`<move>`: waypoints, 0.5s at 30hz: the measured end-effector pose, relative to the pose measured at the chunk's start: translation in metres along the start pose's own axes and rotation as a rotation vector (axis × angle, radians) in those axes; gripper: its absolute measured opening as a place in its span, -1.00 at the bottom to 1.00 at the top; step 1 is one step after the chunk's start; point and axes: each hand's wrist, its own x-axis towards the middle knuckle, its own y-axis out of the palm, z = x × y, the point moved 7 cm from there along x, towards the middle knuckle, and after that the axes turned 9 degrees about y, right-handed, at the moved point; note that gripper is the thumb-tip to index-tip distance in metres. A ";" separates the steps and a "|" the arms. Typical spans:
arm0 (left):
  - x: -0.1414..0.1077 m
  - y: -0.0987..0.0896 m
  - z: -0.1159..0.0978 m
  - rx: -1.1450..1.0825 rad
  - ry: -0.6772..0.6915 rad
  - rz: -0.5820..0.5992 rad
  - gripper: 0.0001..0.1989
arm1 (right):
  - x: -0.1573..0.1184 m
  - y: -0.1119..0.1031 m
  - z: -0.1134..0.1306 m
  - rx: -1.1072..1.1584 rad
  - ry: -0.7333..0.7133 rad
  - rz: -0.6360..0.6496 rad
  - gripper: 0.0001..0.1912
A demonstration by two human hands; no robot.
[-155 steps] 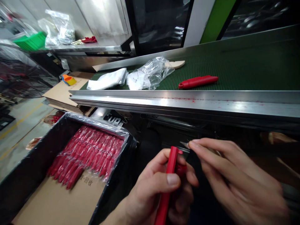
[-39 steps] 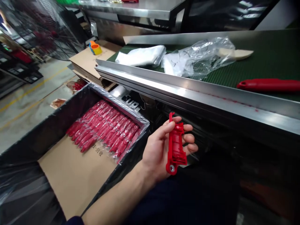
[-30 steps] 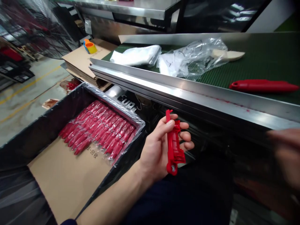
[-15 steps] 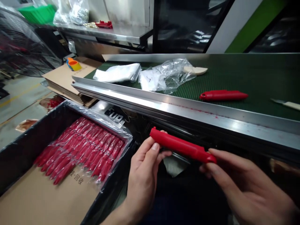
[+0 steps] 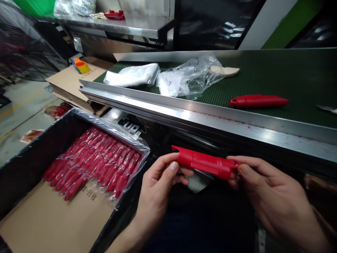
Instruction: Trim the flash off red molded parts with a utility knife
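- The red tube (image 5: 205,162) is up in the air, in front of the belt (image 5: 302,75) and to the right of the box (image 5: 34,160). It lies on its side, with its right end a bit lower.
- The left hand (image 5: 155,188) holds the left end, with the thumb in front and fingers behind. That end has a pointy lip.
- The right hand (image 5: 271,193) pinches the small loop at the other end between thumb and finger.
- The step in hand looks like checking the tube all over, I think. Both hands hold just the ends, so its long side is easy to see.
- The next move calls for a soft, sure grip. If one hand lets go, the other should hold tight, or the tube could drop.
- Another red piece (image 5: 259,101) lies on the belt, well apart from the hands. A knife (image 5: 325,108) is near it, partly out of view.
- Many red pieces in clear wrap (image 5: 97,161) lie in neat rows in the box.
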 end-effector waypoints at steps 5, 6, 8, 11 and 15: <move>0.004 -0.004 0.003 -0.027 -0.027 -0.030 -0.80 | 0.006 0.009 -0.003 0.058 0.043 0.037 -0.72; 0.004 -0.006 0.004 -0.033 -0.035 -0.043 -0.79 | 0.007 0.011 -0.001 0.050 0.034 0.048 -0.73; 0.006 -0.008 0.007 -0.038 -0.060 -0.063 -0.77 | 0.008 0.015 0.003 0.017 0.002 0.056 -0.74; 0.010 -0.011 0.012 -0.068 -0.100 -0.077 -0.73 | 0.003 0.024 0.017 -0.167 -0.136 0.000 -0.83; 0.014 -0.010 0.020 -0.166 -0.211 -0.094 -0.58 | -0.027 0.071 0.054 -0.585 -0.761 0.201 -0.71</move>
